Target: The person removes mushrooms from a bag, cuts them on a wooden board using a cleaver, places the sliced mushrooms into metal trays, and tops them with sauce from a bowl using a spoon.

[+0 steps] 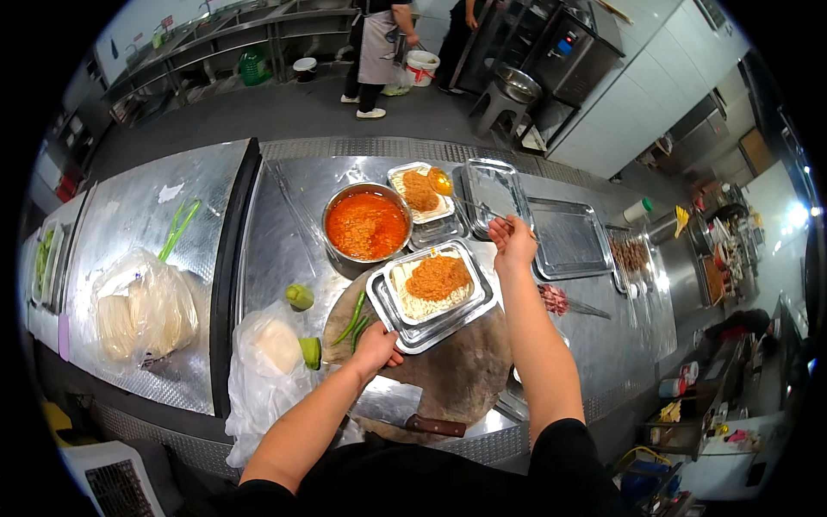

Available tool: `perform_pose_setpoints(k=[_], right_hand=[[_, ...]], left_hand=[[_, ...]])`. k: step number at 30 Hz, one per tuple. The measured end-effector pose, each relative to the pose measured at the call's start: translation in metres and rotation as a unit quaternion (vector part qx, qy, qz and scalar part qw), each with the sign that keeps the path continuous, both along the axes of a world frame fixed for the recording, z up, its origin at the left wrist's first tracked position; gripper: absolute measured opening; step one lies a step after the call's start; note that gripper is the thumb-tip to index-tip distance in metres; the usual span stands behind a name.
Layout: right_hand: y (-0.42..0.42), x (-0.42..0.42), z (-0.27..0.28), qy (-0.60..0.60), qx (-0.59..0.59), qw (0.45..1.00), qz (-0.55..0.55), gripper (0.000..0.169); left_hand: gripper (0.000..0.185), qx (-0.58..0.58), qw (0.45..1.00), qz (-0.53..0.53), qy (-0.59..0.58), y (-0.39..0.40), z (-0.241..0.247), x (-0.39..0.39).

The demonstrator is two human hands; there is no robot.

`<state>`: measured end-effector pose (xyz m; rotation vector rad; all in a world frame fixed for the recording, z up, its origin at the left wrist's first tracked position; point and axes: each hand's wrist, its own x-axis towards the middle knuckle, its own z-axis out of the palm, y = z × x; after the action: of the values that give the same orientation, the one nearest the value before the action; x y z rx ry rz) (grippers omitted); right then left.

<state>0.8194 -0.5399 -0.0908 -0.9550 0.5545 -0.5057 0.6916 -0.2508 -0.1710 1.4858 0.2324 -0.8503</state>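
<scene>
My left hand (376, 349) grips the near left edge of a metal tray (423, 341). On that tray rests a smaller metal pan (418, 318) of pale noodles, topped with orange-red minced sauce (439, 278). My right hand (513, 244) holds the thin handle of a ladle (440, 182), whose sauce-coated bowl hangs over a second noodle pan (446, 212) that also bears sauce. To the left of the pans stands a round metal pot (336, 253) of red, oily sauce. Beneath the tray is a round wooden chopping board (465, 368).
A cleaver (434, 425) lies at the board's near edge, beside green chillies (352, 318). Plastic bags (271, 362) and cut green vegetables (310, 352) sit left. Metal trays (572, 239) and skewered meat (554, 300) are right. A person in an apron (376, 48) stands beyond the counter.
</scene>
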Motion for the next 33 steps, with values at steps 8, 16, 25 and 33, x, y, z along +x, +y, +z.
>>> perform_pose_setpoints(k=[8,16,25,33], right_hand=[[0.025,-0.092,0.019,-0.031,-0.024,0.993,0.11,0.025],[0.132,-0.103,-0.01,-0.028,-0.671,0.637,0.379,0.044],[-0.054,-0.296,-0.068,0.156,-0.387,0.907,-0.061,0.028],[-0.116,-0.471,-0.153,0.424,-0.2,0.879,-0.087,0.034]], left_hand=[[0.022,0.0,0.999,0.047,0.025,-0.042,0.002,-0.01],[0.017,-0.025,0.993,0.117,-0.019,-0.061,0.001,-0.02],[0.017,-0.073,0.978,0.182,-0.066,-0.088,-0.014,-0.029],[0.012,-0.114,0.975,0.086,-0.173,-0.17,-0.015,0.045]])
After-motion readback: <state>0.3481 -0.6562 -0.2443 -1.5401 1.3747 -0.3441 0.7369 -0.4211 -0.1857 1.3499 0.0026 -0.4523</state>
